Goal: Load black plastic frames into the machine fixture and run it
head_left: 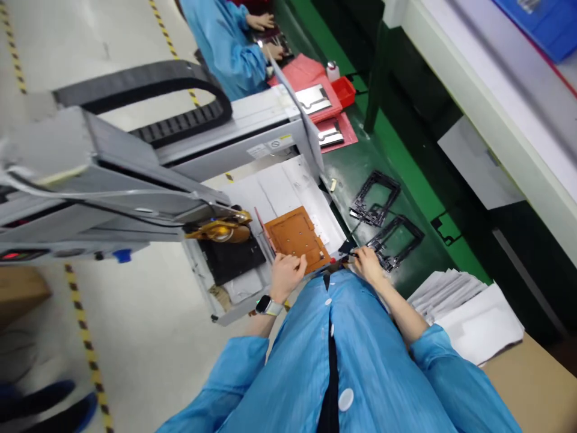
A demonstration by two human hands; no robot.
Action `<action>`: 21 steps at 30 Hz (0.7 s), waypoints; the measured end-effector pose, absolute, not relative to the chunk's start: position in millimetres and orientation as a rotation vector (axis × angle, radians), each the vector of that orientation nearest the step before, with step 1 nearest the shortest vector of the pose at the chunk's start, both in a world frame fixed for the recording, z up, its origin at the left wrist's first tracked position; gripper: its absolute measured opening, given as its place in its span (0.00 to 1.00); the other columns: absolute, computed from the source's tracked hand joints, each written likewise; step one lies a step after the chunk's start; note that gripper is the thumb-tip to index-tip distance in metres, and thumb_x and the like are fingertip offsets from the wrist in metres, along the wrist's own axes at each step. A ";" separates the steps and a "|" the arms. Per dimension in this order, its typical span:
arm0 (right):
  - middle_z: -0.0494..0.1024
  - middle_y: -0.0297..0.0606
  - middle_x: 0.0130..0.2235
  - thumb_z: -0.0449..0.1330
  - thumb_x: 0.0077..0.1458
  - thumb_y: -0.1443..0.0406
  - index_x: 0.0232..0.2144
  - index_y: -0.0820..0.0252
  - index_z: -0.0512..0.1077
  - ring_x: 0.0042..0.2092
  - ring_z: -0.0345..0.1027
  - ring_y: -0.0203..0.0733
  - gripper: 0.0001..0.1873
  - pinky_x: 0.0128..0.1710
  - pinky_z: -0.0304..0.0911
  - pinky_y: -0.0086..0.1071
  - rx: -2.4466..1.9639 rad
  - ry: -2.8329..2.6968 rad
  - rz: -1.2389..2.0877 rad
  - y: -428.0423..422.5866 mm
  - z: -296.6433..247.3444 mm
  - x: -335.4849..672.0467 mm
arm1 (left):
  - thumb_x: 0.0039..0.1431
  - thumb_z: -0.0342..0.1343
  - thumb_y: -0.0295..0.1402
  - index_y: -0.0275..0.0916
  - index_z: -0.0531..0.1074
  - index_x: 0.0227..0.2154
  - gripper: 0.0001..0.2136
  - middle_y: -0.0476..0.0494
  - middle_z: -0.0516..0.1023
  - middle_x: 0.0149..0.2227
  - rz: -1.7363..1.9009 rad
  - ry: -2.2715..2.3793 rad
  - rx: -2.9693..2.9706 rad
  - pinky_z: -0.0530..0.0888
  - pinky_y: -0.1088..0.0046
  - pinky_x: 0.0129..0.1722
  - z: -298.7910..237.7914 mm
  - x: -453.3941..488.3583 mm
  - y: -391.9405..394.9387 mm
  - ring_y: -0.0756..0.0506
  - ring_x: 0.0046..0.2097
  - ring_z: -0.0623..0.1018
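My left hand (286, 273), with a smartwatch on its wrist, rests at the near edge of an orange-brown fixture plate (295, 233) on the machine's bed, fingers curled against the plate. Over at the green bench edge, my right hand (367, 263) has its fingers closed on a thin black frame part (393, 242). A second stack of black frames (375, 197) lies just beyond it on the green mat (406, 180).
A grey gantry machine (112, 174) with a black cable chain hangs over the left. White sheets (464, 307) lie stacked at right on a cardboard box (532, 385). A co-worker in a blue coat (225, 42) works at the far end beside red trays (324, 96).
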State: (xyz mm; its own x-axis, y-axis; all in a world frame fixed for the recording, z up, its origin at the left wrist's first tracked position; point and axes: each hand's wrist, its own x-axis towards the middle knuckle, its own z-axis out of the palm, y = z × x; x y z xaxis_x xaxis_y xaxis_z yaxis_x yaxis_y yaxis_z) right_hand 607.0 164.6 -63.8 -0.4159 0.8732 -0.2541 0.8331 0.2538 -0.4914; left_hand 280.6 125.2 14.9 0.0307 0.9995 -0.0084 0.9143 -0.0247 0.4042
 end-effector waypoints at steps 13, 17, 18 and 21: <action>0.77 0.51 0.52 0.55 0.76 0.71 0.51 0.68 0.80 0.54 0.66 0.51 0.13 0.62 0.62 0.41 -0.933 -3.108 0.822 173.1 -97.7 436.6 | 0.79 0.49 0.36 0.42 0.70 0.18 0.27 0.44 0.76 0.22 0.701 1.897 1.993 0.63 0.57 0.42 15.0 272.8 106.0 0.46 0.28 0.69; 0.78 0.52 0.53 0.56 0.76 0.71 0.50 0.68 0.80 0.55 0.67 0.51 0.12 0.63 0.63 0.42 -1.010 -3.085 0.807 165.7 -100.9 430.8 | 0.79 0.50 0.35 0.42 0.70 0.18 0.27 0.45 0.75 0.22 0.766 1.859 2.022 0.63 0.58 0.42 14.8 271.7 106.2 0.46 0.28 0.68; 0.79 0.52 0.52 0.56 0.76 0.71 0.50 0.68 0.81 0.55 0.67 0.52 0.13 0.64 0.63 0.42 -1.024 -3.082 0.788 163.3 -102.6 430.3 | 0.79 0.50 0.34 0.42 0.70 0.18 0.27 0.46 0.74 0.21 0.780 1.855 2.037 0.63 0.59 0.42 14.7 272.1 106.6 0.46 0.28 0.68; 0.79 0.54 0.53 0.56 0.75 0.71 0.52 0.70 0.80 0.56 0.68 0.54 0.13 0.69 0.61 0.47 -1.032 -3.062 0.726 156.4 -109.1 431.5 | 0.78 0.51 0.33 0.41 0.68 0.18 0.26 0.49 0.73 0.20 0.832 1.844 2.082 0.62 0.61 0.41 13.8 275.2 109.2 0.48 0.27 0.66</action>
State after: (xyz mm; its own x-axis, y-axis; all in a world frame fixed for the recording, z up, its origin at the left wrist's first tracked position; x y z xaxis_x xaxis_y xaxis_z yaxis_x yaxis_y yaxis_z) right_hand 431.5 156.4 -109.1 -0.7929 0.5347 -0.2923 0.6090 0.7120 -0.3496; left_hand 275.2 109.2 13.8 0.0422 0.9659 0.2553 0.8304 -0.1760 0.5286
